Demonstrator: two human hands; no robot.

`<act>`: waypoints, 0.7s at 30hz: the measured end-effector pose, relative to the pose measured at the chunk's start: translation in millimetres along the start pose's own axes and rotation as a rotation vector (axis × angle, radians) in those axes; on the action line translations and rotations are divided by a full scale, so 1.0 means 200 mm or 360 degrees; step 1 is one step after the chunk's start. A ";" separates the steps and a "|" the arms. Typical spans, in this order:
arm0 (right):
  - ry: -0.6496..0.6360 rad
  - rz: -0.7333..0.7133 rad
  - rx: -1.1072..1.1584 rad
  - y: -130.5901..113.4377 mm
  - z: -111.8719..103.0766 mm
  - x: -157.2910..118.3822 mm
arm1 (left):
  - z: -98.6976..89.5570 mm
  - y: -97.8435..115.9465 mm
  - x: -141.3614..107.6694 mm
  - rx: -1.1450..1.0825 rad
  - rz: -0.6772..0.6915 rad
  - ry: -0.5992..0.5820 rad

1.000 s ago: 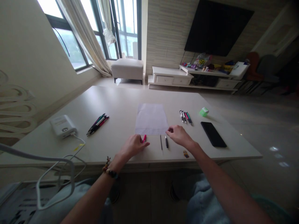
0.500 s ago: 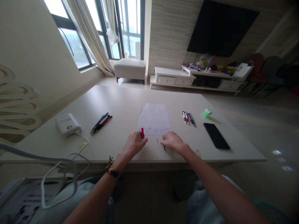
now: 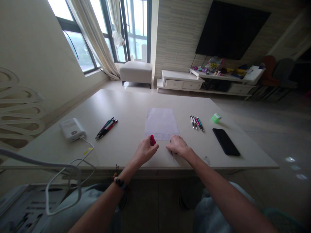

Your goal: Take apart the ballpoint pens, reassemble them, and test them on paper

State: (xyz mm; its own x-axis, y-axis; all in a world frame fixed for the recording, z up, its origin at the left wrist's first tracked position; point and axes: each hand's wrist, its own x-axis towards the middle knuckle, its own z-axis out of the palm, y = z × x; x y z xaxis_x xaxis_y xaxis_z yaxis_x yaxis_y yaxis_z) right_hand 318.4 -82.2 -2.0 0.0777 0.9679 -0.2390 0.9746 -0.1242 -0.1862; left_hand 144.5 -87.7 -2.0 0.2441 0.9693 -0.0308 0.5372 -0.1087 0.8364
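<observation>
On the white table (image 3: pixel 126 103), close to the front edge of the paper sheet (image 3: pixel 161 121), see the left hand (image 3: pixel 145 149) and the right hand (image 3: pixel 179 144), fingers closed, pinching respectively a short red pen part (image 3: pixel 152 139) and a slim dark piece (image 3: pixel 171 152). Better to grip both lightly but steadily.

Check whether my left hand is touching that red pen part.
Touching. The head view shows the red pen part against the curled fingers of your left hand, with no visible gap between them.
</observation>
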 end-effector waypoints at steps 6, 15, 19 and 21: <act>0.0062 0.0024 0.0366 0.07 -0.08 0.03 | 0.05 -0.01 -0.01 -0.0060 0.0041 -0.0100; 0.0580 -0.0353 0.1797 0.06 -0.25 -0.06 | 0.12 0.05 -0.06 -0.0124 0.0352 -0.0299; 0.0702 -0.0475 0.1782 0.01 -0.23 -0.11 | 0.11 0.08 -0.07 -0.0094 0.0403 -0.0284; 0.0754 -0.0504 0.1772 0.00 -0.23 -0.12 | 0.11 0.08 -0.07 -0.0073 0.0413 -0.0271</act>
State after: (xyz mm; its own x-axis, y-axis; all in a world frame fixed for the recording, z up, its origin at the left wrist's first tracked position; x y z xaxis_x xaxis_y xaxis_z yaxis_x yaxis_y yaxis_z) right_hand 326.2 -94.5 48.1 0.1656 0.9436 0.2869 0.2757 0.2350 -0.9321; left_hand 167.1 -107.4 -0.4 0.5023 0.8590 0.0990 0.4034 -0.3341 0.8518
